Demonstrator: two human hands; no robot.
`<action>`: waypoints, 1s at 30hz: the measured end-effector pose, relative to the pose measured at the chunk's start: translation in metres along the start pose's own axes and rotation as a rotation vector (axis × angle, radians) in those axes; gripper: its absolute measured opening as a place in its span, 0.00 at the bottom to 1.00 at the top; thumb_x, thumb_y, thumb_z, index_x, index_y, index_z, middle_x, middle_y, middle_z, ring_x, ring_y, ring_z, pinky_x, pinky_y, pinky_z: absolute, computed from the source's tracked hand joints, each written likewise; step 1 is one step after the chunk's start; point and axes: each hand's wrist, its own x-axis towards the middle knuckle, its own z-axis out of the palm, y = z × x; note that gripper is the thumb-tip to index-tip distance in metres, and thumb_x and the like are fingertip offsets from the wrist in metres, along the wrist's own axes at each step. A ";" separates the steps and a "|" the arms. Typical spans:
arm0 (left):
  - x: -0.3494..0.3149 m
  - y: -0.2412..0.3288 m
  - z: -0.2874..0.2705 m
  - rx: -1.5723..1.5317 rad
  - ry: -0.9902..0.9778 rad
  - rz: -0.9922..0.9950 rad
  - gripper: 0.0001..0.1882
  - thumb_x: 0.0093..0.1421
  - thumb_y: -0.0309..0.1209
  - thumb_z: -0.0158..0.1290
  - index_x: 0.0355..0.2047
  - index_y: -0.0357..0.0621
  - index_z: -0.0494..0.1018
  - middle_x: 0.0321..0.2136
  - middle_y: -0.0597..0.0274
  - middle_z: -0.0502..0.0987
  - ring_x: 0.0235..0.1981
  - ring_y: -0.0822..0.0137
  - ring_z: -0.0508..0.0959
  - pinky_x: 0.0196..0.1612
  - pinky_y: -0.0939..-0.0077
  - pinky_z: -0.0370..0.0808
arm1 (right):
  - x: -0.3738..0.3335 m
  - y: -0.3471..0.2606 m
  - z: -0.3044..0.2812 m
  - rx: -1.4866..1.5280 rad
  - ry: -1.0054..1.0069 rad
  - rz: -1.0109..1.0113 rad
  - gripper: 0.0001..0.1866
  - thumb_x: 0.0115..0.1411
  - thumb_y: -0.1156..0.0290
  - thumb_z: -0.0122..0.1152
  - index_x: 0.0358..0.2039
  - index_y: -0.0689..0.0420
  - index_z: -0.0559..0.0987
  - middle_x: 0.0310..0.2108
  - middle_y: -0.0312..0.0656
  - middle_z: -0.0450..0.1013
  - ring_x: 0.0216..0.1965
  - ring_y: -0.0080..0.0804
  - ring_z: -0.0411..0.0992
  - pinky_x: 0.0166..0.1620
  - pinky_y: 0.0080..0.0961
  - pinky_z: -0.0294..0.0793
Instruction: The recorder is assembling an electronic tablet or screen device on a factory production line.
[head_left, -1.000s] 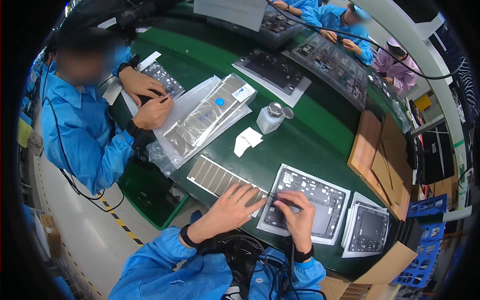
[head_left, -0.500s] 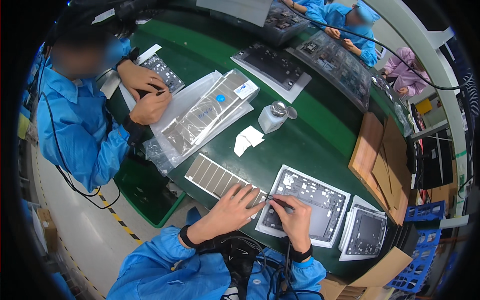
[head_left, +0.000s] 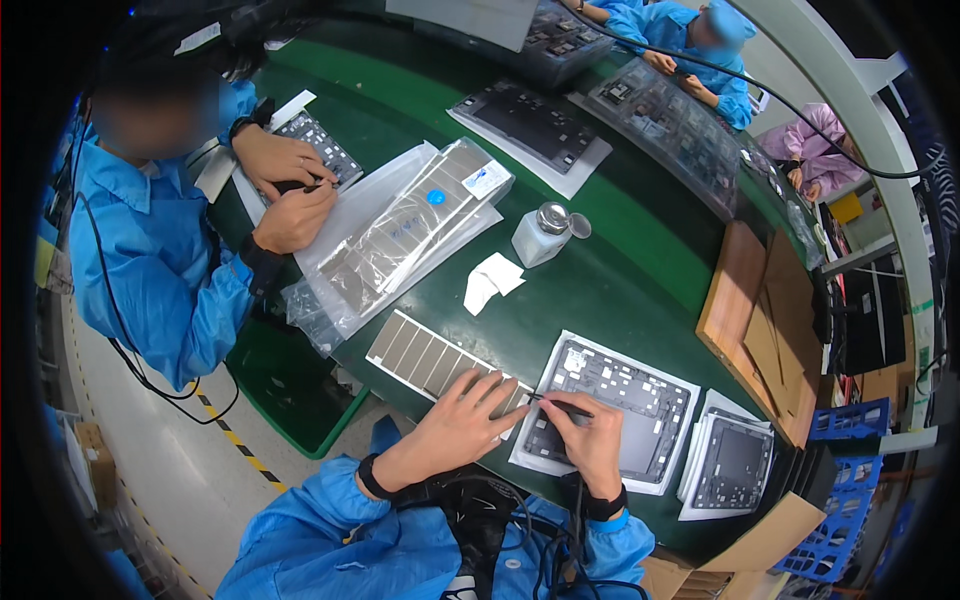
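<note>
My left hand (head_left: 455, 425) lies with its fingers spread on a white-edged sheet of grey rectangular stickers (head_left: 412, 348), covering its near right part. In a pinch, my right hand (head_left: 592, 440) holds slim black tweezers (head_left: 564, 405). Their tip points left, at the right end of the sheet, close to my left fingertips. Whether a sticker is caught in the tip is too small to tell. Under and beside my right hand, a dark rectangular device panel (head_left: 640, 425) with many small white pieces rests on white padding.
More panels on white padding (head_left: 733, 465) lie to the right. A bottle with a metal lid (head_left: 541, 235), white paper (head_left: 492, 282) and bagged sticker sheets (head_left: 405, 230) sit farther back. Wooden boards (head_left: 735, 310) stand at right. A co-worker (head_left: 160, 230) works at left, above a green bin (head_left: 300, 390).
My hands keep nearly the same pose; the tweezers have tilted slightly, their tip still at the sheet's right end. The co-worker's hands at left have shifted a little.
</note>
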 end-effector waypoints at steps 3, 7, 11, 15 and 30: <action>-0.002 0.000 0.003 -0.027 -0.006 -0.008 0.35 0.51 0.39 0.67 0.61 0.54 0.74 0.60 0.52 0.71 0.63 0.52 0.67 0.68 0.51 0.62 | 0.001 0.006 0.001 0.062 0.033 0.091 0.07 0.57 0.74 0.73 0.36 0.61 0.88 0.32 0.43 0.84 0.34 0.31 0.83 0.40 0.23 0.79; 0.000 0.003 0.003 -0.059 -0.007 -0.008 0.36 0.50 0.37 0.68 0.61 0.55 0.73 0.60 0.52 0.70 0.64 0.52 0.67 0.68 0.50 0.62 | -0.003 0.007 -0.004 0.102 0.094 0.111 0.07 0.56 0.74 0.73 0.36 0.61 0.88 0.33 0.44 0.84 0.33 0.31 0.83 0.38 0.23 0.79; 0.003 0.002 0.003 -0.059 0.016 0.021 0.35 0.49 0.36 0.67 0.60 0.55 0.74 0.59 0.53 0.71 0.63 0.51 0.68 0.68 0.50 0.62 | -0.015 0.001 -0.033 0.009 0.176 -0.004 0.08 0.55 0.76 0.74 0.36 0.62 0.88 0.33 0.43 0.85 0.34 0.29 0.83 0.41 0.23 0.79; 0.001 -0.009 -0.017 -0.049 -0.035 0.029 0.31 0.48 0.32 0.65 0.56 0.53 0.77 0.58 0.55 0.72 0.63 0.52 0.67 0.68 0.52 0.62 | -0.046 0.017 -0.118 0.002 0.511 0.122 0.07 0.53 0.81 0.74 0.34 0.65 0.87 0.32 0.44 0.84 0.35 0.27 0.81 0.42 0.21 0.77; 0.025 0.060 0.013 0.090 -0.269 0.534 0.33 0.54 0.39 0.61 0.61 0.47 0.72 0.63 0.62 0.70 0.57 0.59 0.71 0.62 0.57 0.68 | -0.081 0.095 -0.183 -0.167 0.755 0.065 0.06 0.53 0.72 0.76 0.30 0.58 0.88 0.27 0.42 0.84 0.30 0.34 0.80 0.58 0.37 0.69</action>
